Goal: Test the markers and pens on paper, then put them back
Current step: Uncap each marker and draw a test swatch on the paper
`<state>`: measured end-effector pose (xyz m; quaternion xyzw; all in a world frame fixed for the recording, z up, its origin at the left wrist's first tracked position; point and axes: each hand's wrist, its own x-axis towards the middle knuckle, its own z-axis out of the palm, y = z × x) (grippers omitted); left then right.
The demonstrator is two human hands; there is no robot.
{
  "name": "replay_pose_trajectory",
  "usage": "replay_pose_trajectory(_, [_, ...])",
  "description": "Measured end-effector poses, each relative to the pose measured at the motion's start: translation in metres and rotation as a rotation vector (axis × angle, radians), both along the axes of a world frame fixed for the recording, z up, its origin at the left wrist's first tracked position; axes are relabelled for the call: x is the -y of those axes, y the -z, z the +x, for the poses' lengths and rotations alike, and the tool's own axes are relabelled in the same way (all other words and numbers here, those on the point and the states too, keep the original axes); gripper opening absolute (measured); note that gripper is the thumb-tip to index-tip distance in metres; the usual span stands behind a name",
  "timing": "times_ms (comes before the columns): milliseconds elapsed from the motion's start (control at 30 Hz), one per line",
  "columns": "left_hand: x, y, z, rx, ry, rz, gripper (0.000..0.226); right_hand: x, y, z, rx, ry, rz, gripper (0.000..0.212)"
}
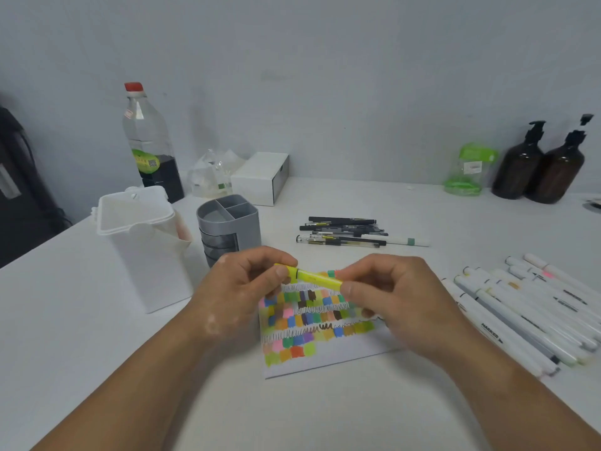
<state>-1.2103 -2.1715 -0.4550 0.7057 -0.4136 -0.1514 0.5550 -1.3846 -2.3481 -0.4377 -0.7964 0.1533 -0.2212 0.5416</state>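
A yellow highlighter [317, 277] lies level between both hands, just above the paper [328, 356]. My left hand [247, 288] pinches its cap end and my right hand [390, 294] pinches the barrel. The paper carries rows of coloured swatches and scribbles. Several white markers [520, 307] lie in a row at the right. Behind the paper, a pile of black pens [341, 231] rests on the table. The grey divided pen holder [227, 222] and a white marker case [146, 245] with an open lid stand at the left.
At the back left stand a clear bottle [149, 141] with dark liquid, a plastic bag [211, 174] and a white box [260, 177]. A green-lidded jar [468, 170] and two brown pump bottles [540, 164] line the wall at the right.
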Motion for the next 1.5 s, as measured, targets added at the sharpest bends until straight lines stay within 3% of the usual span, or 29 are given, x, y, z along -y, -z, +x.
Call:
replay_pose_trajectory(100, [0.003,0.001,-0.007,0.060,0.061,0.050,0.017,-0.008,0.009,0.003,-0.117,-0.020,-0.239,0.008])
replay_pose_trajectory(233, [0.006,0.005,-0.012,0.172,0.117,0.113,0.016,-0.017,0.010,0.006,-0.200,-0.048,-0.381,0.018])
replay_pose_trajectory(333, [0.005,0.004,-0.009,0.250,0.060,0.166,0.029,-0.004,0.004,0.001,-0.327,0.117,-0.494,0.022])
replay_pose_trajectory(467, [0.009,0.009,-0.007,0.355,0.003,0.281,0.010,0.030,-0.001,-0.014,-0.524,0.367,-0.492,0.017])
replay_pose_trajectory(667, [0.009,0.011,-0.006,0.414,0.002,0.312,0.014,0.048,0.002,-0.021,-0.585,0.569,-0.521,0.025])
replay_pose_trajectory(800, [0.009,0.011,-0.003,0.345,-0.033,0.261,0.009,0.069,-0.005,-0.014,-0.433,0.681,-0.591,0.008])
replay_pose_trajectory(867, [0.009,0.011,-0.001,0.312,-0.057,0.247,0.006,0.091,-0.009,0.001,-0.403,0.659,-0.665,0.012])
replay_pose_trajectory(1067, [0.010,0.011,0.002,0.245,-0.093,0.235,0.005,0.151,0.006,0.045,-0.746,0.376,-0.900,0.030])
replay_pose_trajectory(1267, [0.013,0.011,0.004,0.223,-0.072,0.244,0.003,0.165,0.020,0.049,-0.713,0.423,-0.991,0.030])
replay_pose_trajectory(1500, [0.014,0.007,0.004,0.218,-0.093,0.229,0.004,0.169,-0.010,0.022,-0.791,0.440,-1.085,0.026])
